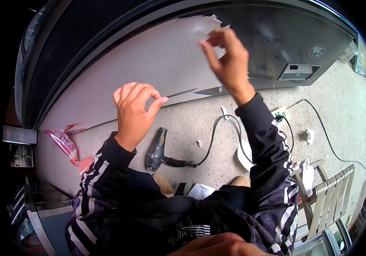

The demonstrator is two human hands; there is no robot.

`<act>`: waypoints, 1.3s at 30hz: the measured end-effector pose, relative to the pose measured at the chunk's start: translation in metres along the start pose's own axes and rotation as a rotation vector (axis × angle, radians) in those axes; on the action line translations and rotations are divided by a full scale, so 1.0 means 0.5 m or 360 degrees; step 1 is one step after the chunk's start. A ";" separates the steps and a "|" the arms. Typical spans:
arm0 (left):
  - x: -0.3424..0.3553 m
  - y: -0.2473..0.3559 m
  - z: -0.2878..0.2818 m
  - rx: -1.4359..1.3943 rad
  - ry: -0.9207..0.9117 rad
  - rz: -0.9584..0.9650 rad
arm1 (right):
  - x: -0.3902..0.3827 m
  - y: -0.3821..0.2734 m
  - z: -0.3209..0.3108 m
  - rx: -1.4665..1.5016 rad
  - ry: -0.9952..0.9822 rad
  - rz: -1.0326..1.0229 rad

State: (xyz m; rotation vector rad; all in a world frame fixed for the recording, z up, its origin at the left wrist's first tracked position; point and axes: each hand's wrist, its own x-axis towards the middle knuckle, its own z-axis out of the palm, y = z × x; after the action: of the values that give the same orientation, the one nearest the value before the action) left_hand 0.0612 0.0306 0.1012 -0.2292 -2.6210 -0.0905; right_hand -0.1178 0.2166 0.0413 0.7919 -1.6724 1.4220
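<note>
A long, low cabinet that looks like a chest freezer [148, 55] stands before me. Dark film [268, 47] covers its right part; the pale grey surface to the left is bare up to a ragged torn edge [212, 18]. My right hand [230, 57] hovers by that edge, fingers curled and thumb apart, the tips slightly blurred. Lower down and to the left, my left hand [135, 112] pinches thumb and forefinger together near a thin dark strip [183, 92] along the panel's lower edge. What sits in that pinch, if anything, is too small to make out.
On the concrete floor lie a black hair dryer [157, 151], its cord, a power strip [280, 114] and white scraps [309, 135]. Red printed film [65, 145] hangs at the left. A slatted folding chair [330, 198] is at my right, a metal-framed unit [48, 217] at my left.
</note>
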 end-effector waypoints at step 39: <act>-0.003 -0.001 -0.002 -0.0018 -0.0028 0.0003 | 0.033 0.053 -0.006 -0.0628 0.0144 -0.0585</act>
State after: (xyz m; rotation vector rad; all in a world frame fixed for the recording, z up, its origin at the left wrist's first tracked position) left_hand 0.0629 0.0298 0.1011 -0.2376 -2.6385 -0.1030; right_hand -0.1481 0.2250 0.0425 0.7470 -1.5713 0.8301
